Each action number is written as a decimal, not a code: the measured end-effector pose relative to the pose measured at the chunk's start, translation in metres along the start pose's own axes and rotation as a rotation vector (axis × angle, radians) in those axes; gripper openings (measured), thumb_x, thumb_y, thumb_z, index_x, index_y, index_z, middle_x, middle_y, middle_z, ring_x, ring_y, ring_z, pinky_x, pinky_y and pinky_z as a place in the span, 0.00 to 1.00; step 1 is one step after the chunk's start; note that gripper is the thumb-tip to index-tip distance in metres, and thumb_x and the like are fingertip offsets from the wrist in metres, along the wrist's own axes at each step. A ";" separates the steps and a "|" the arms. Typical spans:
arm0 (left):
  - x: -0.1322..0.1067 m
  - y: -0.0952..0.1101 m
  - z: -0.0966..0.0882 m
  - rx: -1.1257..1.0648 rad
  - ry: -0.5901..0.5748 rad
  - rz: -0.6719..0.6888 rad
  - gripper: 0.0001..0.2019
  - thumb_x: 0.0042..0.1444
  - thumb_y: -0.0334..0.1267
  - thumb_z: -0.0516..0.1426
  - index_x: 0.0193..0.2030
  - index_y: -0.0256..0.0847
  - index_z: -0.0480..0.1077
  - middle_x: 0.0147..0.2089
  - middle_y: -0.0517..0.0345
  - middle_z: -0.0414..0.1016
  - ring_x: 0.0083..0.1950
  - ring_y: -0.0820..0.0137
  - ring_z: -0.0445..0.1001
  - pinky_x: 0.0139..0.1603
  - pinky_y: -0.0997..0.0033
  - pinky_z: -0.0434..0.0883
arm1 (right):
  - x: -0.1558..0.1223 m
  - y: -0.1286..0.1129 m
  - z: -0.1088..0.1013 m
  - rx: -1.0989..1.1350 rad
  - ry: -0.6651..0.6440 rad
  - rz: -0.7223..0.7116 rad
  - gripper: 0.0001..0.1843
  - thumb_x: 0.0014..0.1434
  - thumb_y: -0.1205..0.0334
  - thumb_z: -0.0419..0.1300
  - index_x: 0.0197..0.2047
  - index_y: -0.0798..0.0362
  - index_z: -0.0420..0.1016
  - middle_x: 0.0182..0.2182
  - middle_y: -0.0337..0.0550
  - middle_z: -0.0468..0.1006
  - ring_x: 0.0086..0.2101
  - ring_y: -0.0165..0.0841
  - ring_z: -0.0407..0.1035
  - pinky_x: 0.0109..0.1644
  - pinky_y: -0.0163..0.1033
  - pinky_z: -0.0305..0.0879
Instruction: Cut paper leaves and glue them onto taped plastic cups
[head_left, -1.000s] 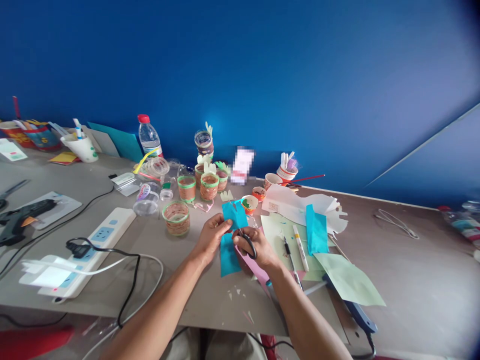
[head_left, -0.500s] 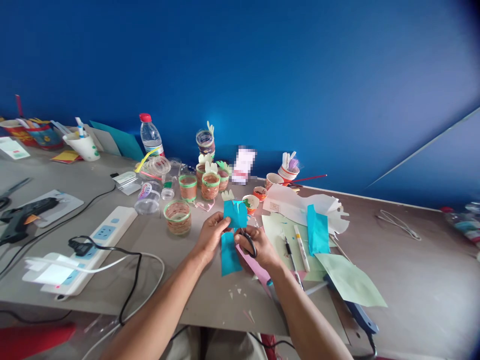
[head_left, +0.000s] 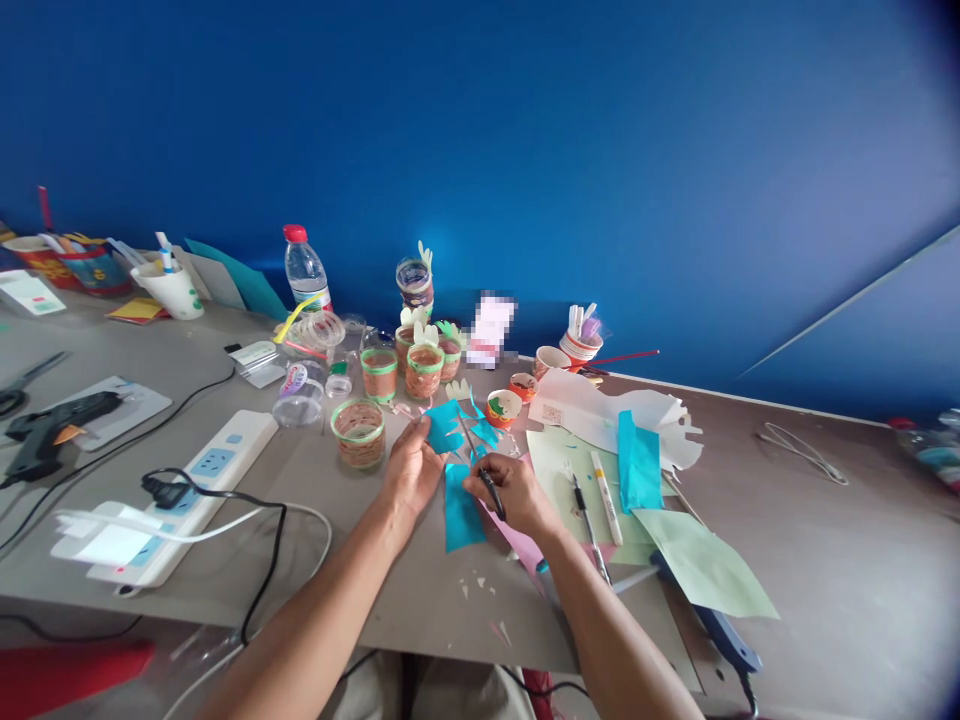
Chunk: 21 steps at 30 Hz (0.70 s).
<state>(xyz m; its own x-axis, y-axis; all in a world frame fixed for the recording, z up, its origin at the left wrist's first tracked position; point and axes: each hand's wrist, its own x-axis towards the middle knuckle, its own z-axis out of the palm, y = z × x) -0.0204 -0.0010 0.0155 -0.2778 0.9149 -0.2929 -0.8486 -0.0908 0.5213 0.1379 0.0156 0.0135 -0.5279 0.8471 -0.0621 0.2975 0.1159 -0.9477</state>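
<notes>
My left hand (head_left: 411, 468) pinches a teal paper piece (head_left: 444, 427) with jagged cut edges, held just above the table. My right hand (head_left: 516, 492) is closed round the black handles of a pair of scissors (head_left: 480, 464), whose blades point up into the paper. A longer strip of teal paper (head_left: 461, 510) lies flat under both hands. A second small teal flap (head_left: 486, 433) shows to the right of the blades. Small paper scraps (head_left: 477, 584) lie near the table's front edge.
Twine-wrapped cups (head_left: 358, 432) stand just behind my hands, with a water bottle (head_left: 304, 266) farther back. Pens (head_left: 606, 483), folded teal paper (head_left: 637, 461) and pale green sheets (head_left: 705, 563) lie to the right. A power strip (head_left: 161, 500), cables and a glue gun (head_left: 52, 425) are at left.
The teal paper has split along a cut: my left hand drew one jagged piece to the left, and the scissor blades now point up between the pieces. The view shifted slightly.
</notes>
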 end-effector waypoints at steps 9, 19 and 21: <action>-0.004 -0.011 0.001 -0.052 -0.100 -0.152 0.13 0.47 0.46 0.67 0.31 0.40 0.72 0.31 0.57 0.78 0.32 0.69 0.76 0.35 0.69 0.74 | 0.002 0.005 0.002 -0.123 0.131 -0.029 0.13 0.50 0.54 0.64 0.26 0.53 0.69 0.16 0.31 0.58 0.20 0.26 0.51 0.23 0.33 0.48; -0.002 -0.014 -0.004 -0.030 -0.109 -0.174 0.08 0.48 0.35 0.66 0.31 0.38 0.72 0.31 0.57 0.79 0.33 0.70 0.76 0.41 0.66 0.74 | 0.001 0.002 0.003 -0.184 0.176 -0.033 0.15 0.50 0.51 0.63 0.24 0.52 0.66 0.16 0.32 0.58 0.20 0.27 0.50 0.24 0.35 0.47; 0.000 -0.013 -0.004 -0.057 -0.069 -0.139 0.07 0.48 0.34 0.66 0.30 0.39 0.72 0.30 0.59 0.78 0.32 0.71 0.76 0.42 0.66 0.74 | 0.000 0.001 0.003 -0.194 0.170 -0.032 0.14 0.50 0.51 0.63 0.24 0.52 0.68 0.16 0.32 0.58 0.20 0.27 0.49 0.24 0.35 0.48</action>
<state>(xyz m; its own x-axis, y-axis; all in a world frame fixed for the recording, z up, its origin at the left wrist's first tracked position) -0.0110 -0.0012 0.0049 -0.1263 0.9448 -0.3023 -0.9012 0.0181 0.4329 0.1356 0.0143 0.0115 -0.4031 0.9145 0.0363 0.4381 0.2276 -0.8696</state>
